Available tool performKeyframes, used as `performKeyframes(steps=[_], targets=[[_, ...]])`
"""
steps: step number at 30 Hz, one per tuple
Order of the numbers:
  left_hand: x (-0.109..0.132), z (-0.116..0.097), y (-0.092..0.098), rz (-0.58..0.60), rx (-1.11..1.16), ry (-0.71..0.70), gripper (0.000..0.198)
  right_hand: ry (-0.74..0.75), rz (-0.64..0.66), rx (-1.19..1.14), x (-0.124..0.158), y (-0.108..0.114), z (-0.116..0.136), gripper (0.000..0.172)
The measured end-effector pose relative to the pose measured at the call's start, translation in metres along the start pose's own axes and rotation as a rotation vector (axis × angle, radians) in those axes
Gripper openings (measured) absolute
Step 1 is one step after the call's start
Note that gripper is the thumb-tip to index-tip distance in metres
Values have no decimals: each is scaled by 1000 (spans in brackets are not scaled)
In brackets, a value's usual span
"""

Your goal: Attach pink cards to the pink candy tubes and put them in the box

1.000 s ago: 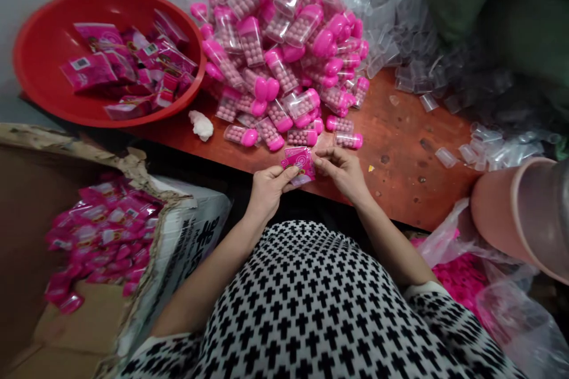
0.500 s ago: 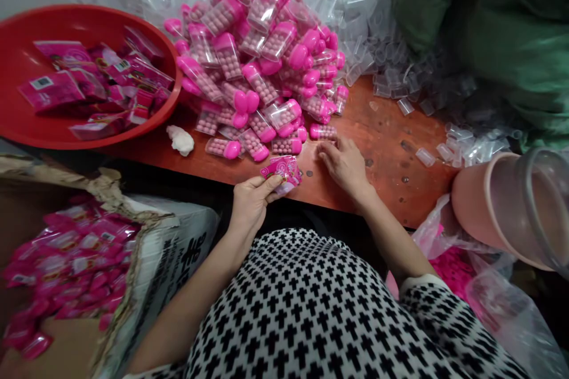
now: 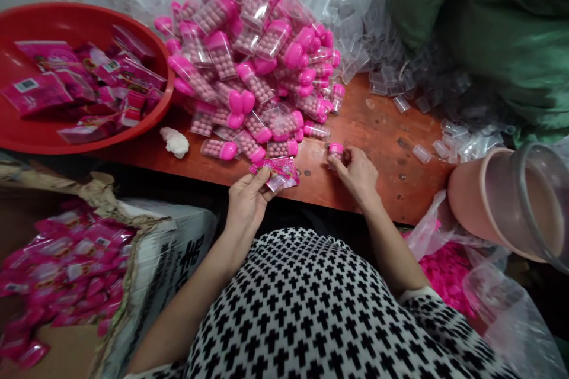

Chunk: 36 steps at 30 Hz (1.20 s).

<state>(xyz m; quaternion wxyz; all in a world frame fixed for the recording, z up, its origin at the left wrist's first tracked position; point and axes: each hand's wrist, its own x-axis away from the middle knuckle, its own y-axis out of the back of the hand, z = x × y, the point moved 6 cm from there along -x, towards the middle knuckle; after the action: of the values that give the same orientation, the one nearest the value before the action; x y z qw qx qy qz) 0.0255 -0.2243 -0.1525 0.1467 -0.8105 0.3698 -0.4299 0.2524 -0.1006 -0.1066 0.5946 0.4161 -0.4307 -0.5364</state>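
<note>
My left hand (image 3: 247, 196) pinches a small pink printed packet (image 3: 279, 169) at the near edge of the reddish table (image 3: 382, 148). My right hand (image 3: 357, 170) is closed on a clear candy tube with a pink cap (image 3: 335, 150), held just above the table to the right of the packet. Right behind both hands rises a big heap of the same pink-capped tubes filled with pink candy balls (image 3: 253, 65).
A red basin (image 3: 26, 136) of pink packets sits at the far left. A cardboard box (image 3: 146, 260) with packed pink packets stands lower left. Empty clear tubes (image 3: 400, 83) lie at the back right. A pink plastic container (image 3: 502, 201) and bags of pink caps (image 3: 448, 275) are at right. A white wad (image 3: 175, 141) lies on the table.
My right hand left the packet, reached to the edge of the heap and picked up one capped tube. My left hand kept hold of the packet.
</note>
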Motion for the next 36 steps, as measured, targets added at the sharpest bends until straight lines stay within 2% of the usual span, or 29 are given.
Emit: performKeyframes(steps=[2,4,7,9,12,14,17,21,26,36], targets=[[0,-2,2,-11,17,-2,35,-42,42,24,-3,-3,2,49],[1,-3,2,-30,37,4,30,-70,64,-78,-4,-5,-1,41],[2,-1,0,-61,86,47,22,-81,132,-528,4,-9,2,34],[3,3,-4,-68,124,81,19,-64,248,-862,20,-12,16,37],[4,6,-9,-65,193,102,17,-29,436,-1103,53,-16,45,39],[4,6,-10,-56,246,92,16,-11,495,-1136,71,-19,60,40],[6,5,-10,-59,301,78,15,11,478,-1134,83,-24,71,40],[6,6,-9,-69,323,92,16,36,422,-1111,82,-31,72,39],[4,11,-9,-28,294,76,24,55,390,-1092,82,-34,73,36],[6,10,-16,-5,221,46,30,8,436,-1167,82,-41,81,40]])
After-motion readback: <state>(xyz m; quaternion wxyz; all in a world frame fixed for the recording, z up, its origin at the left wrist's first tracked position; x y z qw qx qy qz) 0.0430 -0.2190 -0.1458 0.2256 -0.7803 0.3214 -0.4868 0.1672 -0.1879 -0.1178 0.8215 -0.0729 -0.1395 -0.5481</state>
